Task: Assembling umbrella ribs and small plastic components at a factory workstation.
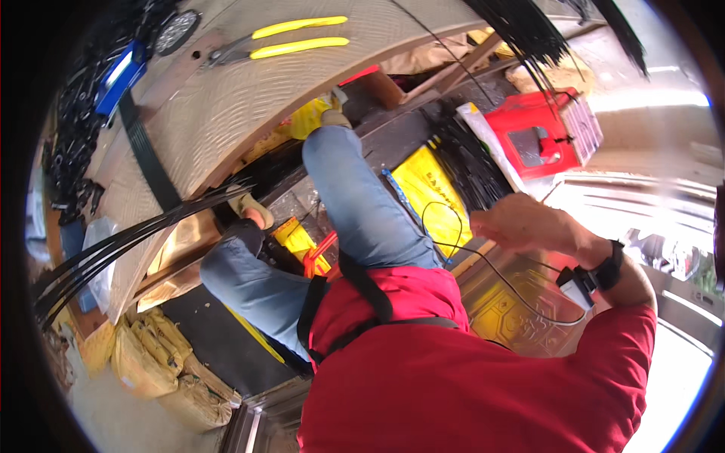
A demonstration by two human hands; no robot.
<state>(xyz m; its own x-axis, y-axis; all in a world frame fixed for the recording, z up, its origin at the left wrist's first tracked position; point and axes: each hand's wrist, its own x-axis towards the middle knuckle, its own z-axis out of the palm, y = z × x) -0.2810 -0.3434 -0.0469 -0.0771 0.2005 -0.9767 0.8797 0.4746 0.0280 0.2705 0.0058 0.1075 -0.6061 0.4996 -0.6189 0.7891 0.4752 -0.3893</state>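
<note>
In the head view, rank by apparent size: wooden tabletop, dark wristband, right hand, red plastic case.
1. Wooden tabletop
2. Red plastic case
3. Right hand
4. Dark wristband

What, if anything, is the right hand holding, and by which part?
Cannot be told: the right hand is curled near the black strips, but its grip is unclear.

Desk (226, 98): light, pattern-topped, curving across the upper left.
Pliers (294, 50): yellow-handled, lying on the desk, tips toward the left.
Round piece (177, 32): greyish, near the pliers' tips.
Blue case (121, 81): tilted, white on one face.
Red plastic piece (498, 124): pierced by an opening, upper right.
Brown packages (155, 353): crumpled, bunched together, lower left.
</note>
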